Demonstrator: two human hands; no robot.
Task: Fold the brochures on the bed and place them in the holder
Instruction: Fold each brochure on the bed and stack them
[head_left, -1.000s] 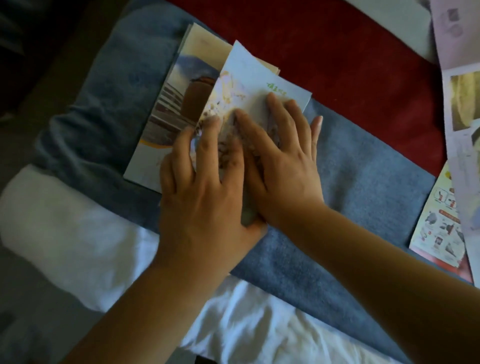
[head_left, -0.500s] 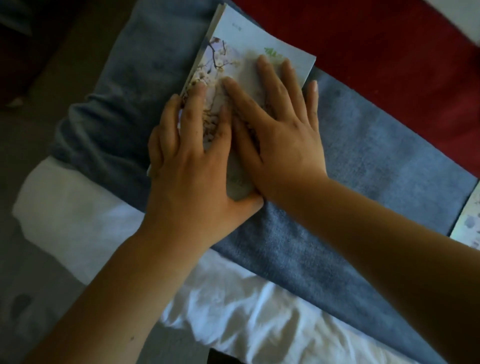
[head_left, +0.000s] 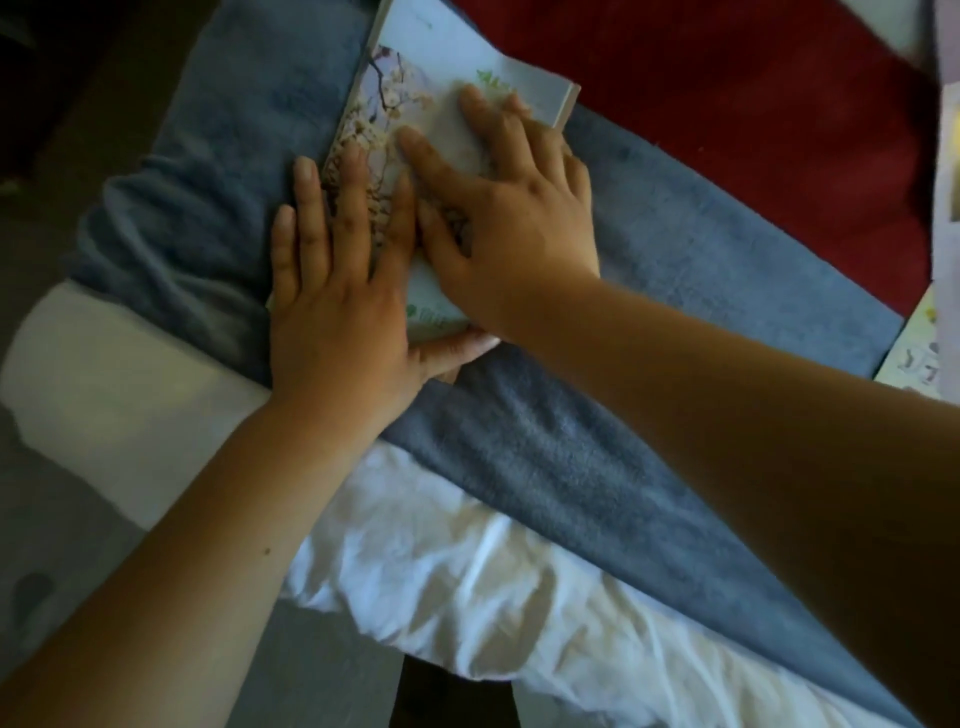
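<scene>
Both hands pressed flat on one folded brochure (head_left: 415, 88) lying on a blue blanket (head_left: 597, 467) across the bed. Left hand (head_left: 337, 291) palm down, fingers spread and extended toward 12 o'clock, covering the brochure's lower left part; its pinky and ring finger hang off the left edge onto the blanket, thumb stuck out toward 3 o'clock under the brochure's near edge. Right hand (head_left: 514, 208) palm down, fingers splayed toward 10–11 o'clock, resting on the brochure's middle and right part, index finger lying just beside the left hand's index. Neither hand is curled around anything; both are flat and open, pushing down on the paper. Brochure sits tilted, long axis running roughly 1 o'clock to 7 o'clock, top corner cut by the frame edge at 12 o'clock. Cover shows pale blossom branches on a light sky-blue ground, green lettering near the upper right corner and more green print by the near edge. Right edge shows stacked layers, so it looks folded. Blanket runs diagonally from 10 o'clock to 5 o'clock. White sheet (head_left: 441, 597) below it at 6 o'clock, rumpled. Red cover (head_left: 753, 104) at 1–2 o'clock beyond the blanket. More printed sheets (head_left: 914, 353) at the 3 o'clock edge, partly cropped, detail too small to read. Both forearms bare, entering from the bottom corners. Holder not visible in this view.
</scene>
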